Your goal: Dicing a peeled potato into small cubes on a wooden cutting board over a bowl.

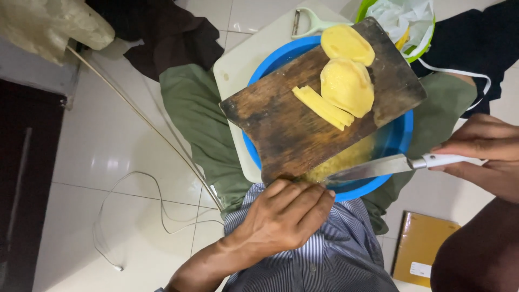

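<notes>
White floor tiles surround us, a thin cable (pixel 135 178) looping well left of the blue basin (pixel 397 141). Across the basin's rim lies our wooden cutting board (pixel 303 113) — two peeled potato halves (pixel 347 86) and cut slices (pixel 323 107) near its far edge. Our left hand (pixel 284 213) curls over the board's near edge. Our right hand (pixel 486 154), right of the basin, grips a white-handled knife (pixel 389 166), blade over the basin's near rim. A peeler (pixel 311 22) lies beyond the basin.

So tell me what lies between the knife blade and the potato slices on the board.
Nothing visible does: only bare board separates the knife, in the right hand, from the slices. The left hand grips the board's near edge.
</notes>
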